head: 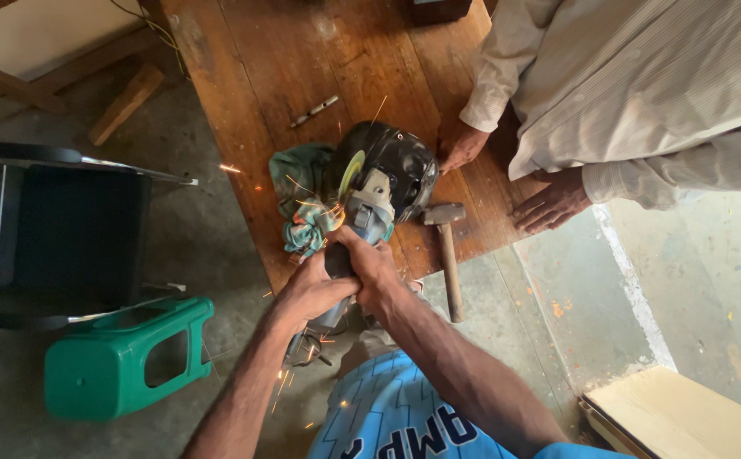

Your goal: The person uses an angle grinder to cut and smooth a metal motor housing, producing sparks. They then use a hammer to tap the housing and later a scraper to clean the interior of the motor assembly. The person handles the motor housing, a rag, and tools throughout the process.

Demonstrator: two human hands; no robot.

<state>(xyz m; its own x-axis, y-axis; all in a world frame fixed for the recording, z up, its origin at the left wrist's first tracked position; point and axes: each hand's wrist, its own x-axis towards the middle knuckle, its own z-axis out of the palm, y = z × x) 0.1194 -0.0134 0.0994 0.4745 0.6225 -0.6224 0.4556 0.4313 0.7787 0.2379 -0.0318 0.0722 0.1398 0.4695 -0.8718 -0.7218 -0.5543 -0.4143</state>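
On the wooden table (251, 102), both hands (345, 280) grip the angle grinder (369, 208).

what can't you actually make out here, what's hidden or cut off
All in the head view:
- Where the angle grinder disc meets the dark rounded workpiece: hidden by the grinder's body and sparks.
- The grinder's handle: covered by the left hand and right hand.
- The other person: cut off by the top and right edges.
- The small metal piece on the table: too small to identify.
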